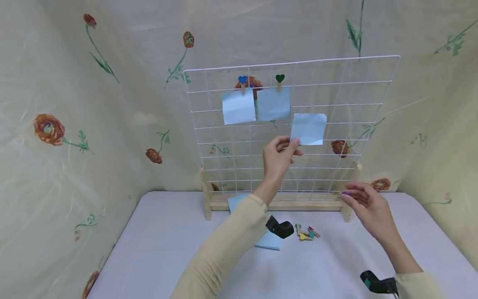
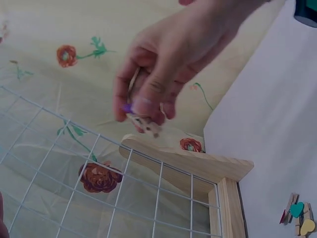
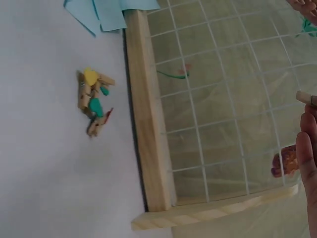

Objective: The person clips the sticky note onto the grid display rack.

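Observation:
My left hand [image 1: 278, 160] pinches a light blue paper square [image 1: 309, 128] by its lower left corner, in front of the white wire grid [image 1: 257, 155]. To the right, near the grid's lower end, my right hand [image 1: 367, 207] holds a small wooden clothespin [image 2: 144, 123] with a purple ornament, partly hidden by the fingers. Its wooden tip shows at the right edge of the right wrist view. Two more blue squares hang on the grid, one under a blue heart clothespin [image 1: 242, 82], the other under a dark green heart clothespin [image 1: 279, 81].
The grid stands upright in a wooden base [image 1: 298, 205] on a white table [image 1: 164, 236]. Several loose clothespins [image 1: 307, 233] with coloured ornaments lie in front of it. Blue paper [image 1: 269, 241] lies partly behind my left sleeve. Behind everything hangs a flowered curtain [image 1: 142, 104].

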The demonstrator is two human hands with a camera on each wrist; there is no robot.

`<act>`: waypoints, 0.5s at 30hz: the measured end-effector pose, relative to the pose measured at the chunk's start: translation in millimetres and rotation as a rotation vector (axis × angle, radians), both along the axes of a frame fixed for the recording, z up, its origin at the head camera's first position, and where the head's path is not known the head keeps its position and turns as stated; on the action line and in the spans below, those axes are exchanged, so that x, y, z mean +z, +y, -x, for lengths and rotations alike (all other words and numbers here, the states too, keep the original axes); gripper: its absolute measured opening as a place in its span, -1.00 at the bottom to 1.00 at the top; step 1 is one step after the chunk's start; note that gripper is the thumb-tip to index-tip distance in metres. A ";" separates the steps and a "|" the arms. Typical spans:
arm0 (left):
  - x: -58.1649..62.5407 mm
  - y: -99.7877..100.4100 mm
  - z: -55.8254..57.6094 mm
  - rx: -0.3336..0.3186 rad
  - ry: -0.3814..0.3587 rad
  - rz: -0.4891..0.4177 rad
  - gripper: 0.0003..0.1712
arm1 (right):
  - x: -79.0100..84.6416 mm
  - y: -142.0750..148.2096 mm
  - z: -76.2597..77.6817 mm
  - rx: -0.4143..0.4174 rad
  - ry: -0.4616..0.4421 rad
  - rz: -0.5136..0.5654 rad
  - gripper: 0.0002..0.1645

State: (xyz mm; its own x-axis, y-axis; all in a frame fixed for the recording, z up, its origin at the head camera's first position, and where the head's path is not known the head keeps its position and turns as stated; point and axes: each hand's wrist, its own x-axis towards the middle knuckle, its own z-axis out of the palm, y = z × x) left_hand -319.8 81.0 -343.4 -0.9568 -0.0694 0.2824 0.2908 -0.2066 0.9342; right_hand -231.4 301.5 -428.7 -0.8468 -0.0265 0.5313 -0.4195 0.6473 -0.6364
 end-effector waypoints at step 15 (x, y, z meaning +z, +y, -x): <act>16.4 2.4 -3.8 -0.035 0.063 0.046 -0.72 | 42.7 -0.1 16.8 0.100 0.064 -0.040 -0.65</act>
State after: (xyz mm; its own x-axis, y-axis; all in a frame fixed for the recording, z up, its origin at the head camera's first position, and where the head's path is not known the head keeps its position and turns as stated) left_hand -316.0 83.4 -327.0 -0.9387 -0.0214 0.3440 0.3423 -0.1753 0.9231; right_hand -248.2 301.4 -386.0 -0.8035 -0.1314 0.5807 -0.5221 0.6242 -0.5812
